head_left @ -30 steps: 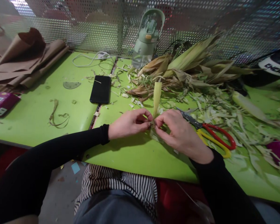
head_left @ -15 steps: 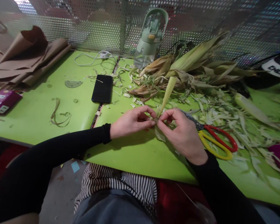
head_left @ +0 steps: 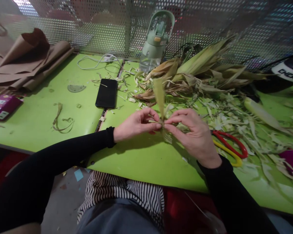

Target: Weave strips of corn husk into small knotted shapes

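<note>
Between my two hands stands a strip of corn husk, pale yellow-green and blurred at its upper part. My left hand pinches it low down with thumb and forefinger. From the other side my right hand pinches the same spot, fingertips almost touching the left ones. What exactly lies between the fingertips is too small to make out. Below the pinch a short end of husk hangs over the table. Scissors with one red and one yellow handle lie just right of my right hand, blades hidden behind it.
Corn husks are heaped at the back, with shredded bits spread to the right. A green water bottle stands behind. Left lie a phone, a white cable, a protractor, brown paper and a purple box.
The husk strip's upper end has swung left and turned its broad side toward me. My right hand has shifted slightly right, covering more of the scissors; my left hand is still pinching.
</note>
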A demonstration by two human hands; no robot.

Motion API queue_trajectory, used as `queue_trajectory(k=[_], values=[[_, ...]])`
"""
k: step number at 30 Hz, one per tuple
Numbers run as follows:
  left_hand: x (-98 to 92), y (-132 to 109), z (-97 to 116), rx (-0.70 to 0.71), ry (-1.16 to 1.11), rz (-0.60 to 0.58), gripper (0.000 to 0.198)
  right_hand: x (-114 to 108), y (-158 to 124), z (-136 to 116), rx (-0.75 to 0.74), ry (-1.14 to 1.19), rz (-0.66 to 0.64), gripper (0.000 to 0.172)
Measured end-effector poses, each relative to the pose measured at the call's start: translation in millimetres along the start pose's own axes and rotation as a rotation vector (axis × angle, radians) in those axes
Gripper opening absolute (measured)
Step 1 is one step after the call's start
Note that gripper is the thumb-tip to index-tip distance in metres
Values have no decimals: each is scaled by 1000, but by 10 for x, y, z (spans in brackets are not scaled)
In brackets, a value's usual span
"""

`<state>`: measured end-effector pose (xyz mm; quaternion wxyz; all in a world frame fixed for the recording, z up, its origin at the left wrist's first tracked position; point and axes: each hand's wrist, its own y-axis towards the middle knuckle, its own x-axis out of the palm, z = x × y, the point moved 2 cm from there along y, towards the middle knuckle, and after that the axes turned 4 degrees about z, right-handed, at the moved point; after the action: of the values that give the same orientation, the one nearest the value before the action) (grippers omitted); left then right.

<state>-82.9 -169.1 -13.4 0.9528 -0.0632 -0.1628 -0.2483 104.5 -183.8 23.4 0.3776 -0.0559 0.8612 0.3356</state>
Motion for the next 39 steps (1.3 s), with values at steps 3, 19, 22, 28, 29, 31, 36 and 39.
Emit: queue_trajectory(k=[3,19,22,28,29,31,36,39], values=[[-12,9,-7,20,24,5,24,8,0,-15,-25,5,-12,1],[-6,33,-91,38,-123,-20,24,49,-41,-96,-109,-41,180,12],[10,24,-93,39,-208,106,26,101,-79,-162,-161,-75,206,4],[135,-23,-180,124,-221,242,17,389,-121,-115,292,234,-61,23],[158,-32,-191,140,-222,259,17,425,-128,-97,367,321,-55,24],[197,-47,-208,154,-228,281,19,483,-141,-72,484,488,-41,29],[246,-61,-197,111,-269,218,21,513,-146,-70,607,616,-88,24],[230,-51,-161,115,-289,191,34,457,-118,-105,521,451,-137,15]])
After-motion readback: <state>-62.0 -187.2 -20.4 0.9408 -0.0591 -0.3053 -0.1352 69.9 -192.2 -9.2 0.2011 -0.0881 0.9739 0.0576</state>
